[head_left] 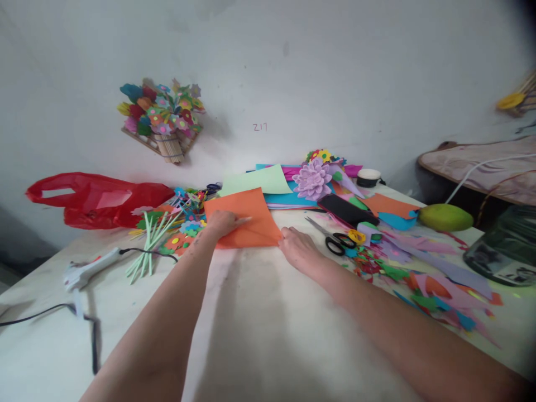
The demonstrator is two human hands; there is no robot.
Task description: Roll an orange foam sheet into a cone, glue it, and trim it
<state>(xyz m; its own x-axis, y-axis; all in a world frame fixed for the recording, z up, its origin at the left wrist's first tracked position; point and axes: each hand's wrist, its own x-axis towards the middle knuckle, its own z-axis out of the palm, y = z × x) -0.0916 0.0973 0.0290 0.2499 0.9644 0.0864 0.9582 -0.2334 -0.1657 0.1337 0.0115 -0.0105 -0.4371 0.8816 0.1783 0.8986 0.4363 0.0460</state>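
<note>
An orange craft sheet (251,204) stands out at the middle of the table, its near edge facing me. My left hand (223,223) rests on the sheet's left part, fingers curled against it and one digit pointing right. With closed fingertips, my right hand (295,245) pinches the near right corner. Behind the orange piece lies a pale green sheet (255,181), over a stack of blue and other coloured sheets (274,199). Black-handled scissors (335,240) lie just right of my right hand, their blades pointing away to the left.
Left are a red plastic bag (96,201), pale green sticks (151,245), foam flowers (178,240) and a corded glue gun (92,271). Right are a purple flower (313,178), a black phone (347,210), coloured scraps (435,285), a green fruit (446,216) and a large jar (505,251).
</note>
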